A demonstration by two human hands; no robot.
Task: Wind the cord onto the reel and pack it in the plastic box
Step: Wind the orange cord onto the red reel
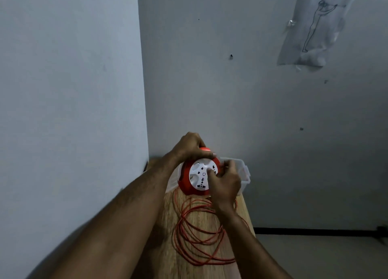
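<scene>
Winding in progress. The reel is best kept steady by its top handle while the white socket face is turned evenly, the cord being fed in under light tension so the loops do not snag.

Left hand: curled over the orange handle at the reel's 12 o'clock, gripping it. Right hand: fingers bent against the white face at 3 o'clock; hands close together. Loose cord lies coiled on the wooden table at 6 o'clock. The plastic box is seen behind the reel, at 2 o'clock.
</scene>
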